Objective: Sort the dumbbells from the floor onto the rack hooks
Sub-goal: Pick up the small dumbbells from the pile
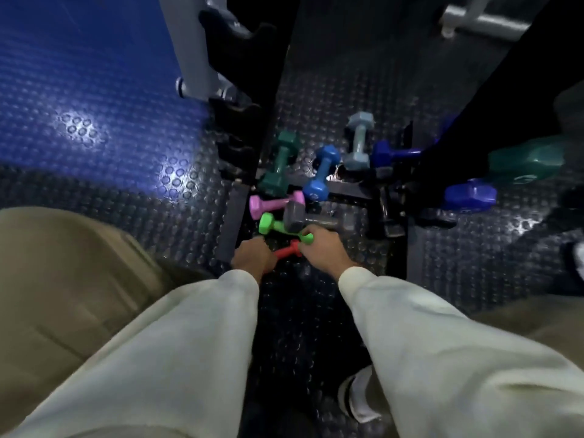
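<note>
A: Left third of the frame?
B: Blue studded mat [79,90] in the upper left, dark studded floor [316,99] beyond it. Grey rack post [192,49] at upper centre-left, black hooks [234,30] on its right side, none of them loaded in view. A tan trouser leg fills the lower left

A: Centre-left, hands?
B: Left hand [252,259], pale sleeve, curled round one end of the red dumbbell [289,249] low at centre frame; the grip is closed on it and that end is hidden in the fist. Just above it, the green dumbbell [268,223], one end near the pink dumbbell [271,203], the other end at the right hand [322,246]. Right hand's fingers are folded over that green end, so it holds it

A: Middle of the pile?
B: Grey dumbbell [303,219] lying across the green one's handle. Above, dark green dumbbell [281,164] standing roughly upright in frame beside the black rack base [344,188]; blue dumbbell [322,172] tilted to its right; pale grey-blue dumbbell [358,140] further right

A: Right third?
B: Dark blue dumbbell [467,194], partly hidden behind a black upright [474,105]. Teal dumbbell [524,164] at the right edge, blurred. Grey bar [483,22] upper right. White shoe [357,396] at bottom centre-right
</note>
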`<state>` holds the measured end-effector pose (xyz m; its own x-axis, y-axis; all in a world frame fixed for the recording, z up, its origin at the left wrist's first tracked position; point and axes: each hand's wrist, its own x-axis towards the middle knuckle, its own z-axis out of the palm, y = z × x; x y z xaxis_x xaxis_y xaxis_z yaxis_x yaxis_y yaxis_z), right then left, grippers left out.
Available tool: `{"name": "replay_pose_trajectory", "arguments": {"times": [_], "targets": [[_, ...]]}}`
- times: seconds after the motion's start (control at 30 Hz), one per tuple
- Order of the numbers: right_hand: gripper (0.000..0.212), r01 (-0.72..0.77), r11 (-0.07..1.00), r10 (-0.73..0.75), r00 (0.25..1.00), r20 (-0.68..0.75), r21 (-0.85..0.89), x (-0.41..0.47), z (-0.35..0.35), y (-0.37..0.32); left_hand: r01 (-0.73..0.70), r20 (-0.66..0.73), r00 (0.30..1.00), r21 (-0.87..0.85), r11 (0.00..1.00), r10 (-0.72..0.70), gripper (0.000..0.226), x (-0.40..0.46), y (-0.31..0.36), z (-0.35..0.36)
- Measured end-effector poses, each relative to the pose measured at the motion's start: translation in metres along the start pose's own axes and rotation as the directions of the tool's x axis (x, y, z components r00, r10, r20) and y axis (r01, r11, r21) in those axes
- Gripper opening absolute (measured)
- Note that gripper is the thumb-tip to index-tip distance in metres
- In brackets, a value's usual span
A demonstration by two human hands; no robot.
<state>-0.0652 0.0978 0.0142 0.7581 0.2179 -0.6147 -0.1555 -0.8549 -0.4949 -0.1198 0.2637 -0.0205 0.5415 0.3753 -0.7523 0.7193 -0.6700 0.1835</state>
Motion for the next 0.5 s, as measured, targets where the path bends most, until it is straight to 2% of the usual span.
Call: {"name": "replay_pose_trajectory", "arguments": {"times": [0.1,0.2,0.37,0.5], "targets": [[0.033,-0.008,1.000,0.008,0.998,0.061,0.001,0.016,0.024,0.006,0.022,0.040,0.999,-0.080,0.997,-0.019,0.049,0.012,-0.008,0.018],[0.049,-0.041,0.999,0.039,0.990,0.133,0.019,0.025,0.041,0.013,0.047,0.086,0.996,-0.192,0.980,-0.031,0.050,0.011,-0.005,0.024],[0.063,-0.102,0.993,0.092,0.986,0.140,0.064,0.038,0.055,0.021,0.095,0.120,0.991,-0.330,0.939,-0.058,0.063,0.039,-0.011,0.048],[0.060,-0.143,0.983,0.128,0.983,0.132,0.113,0.045,0.058,0.024,0.141,0.089,0.989,-0.374,0.917,-0.115,0.049,0.039,-0.009,0.046]]}}
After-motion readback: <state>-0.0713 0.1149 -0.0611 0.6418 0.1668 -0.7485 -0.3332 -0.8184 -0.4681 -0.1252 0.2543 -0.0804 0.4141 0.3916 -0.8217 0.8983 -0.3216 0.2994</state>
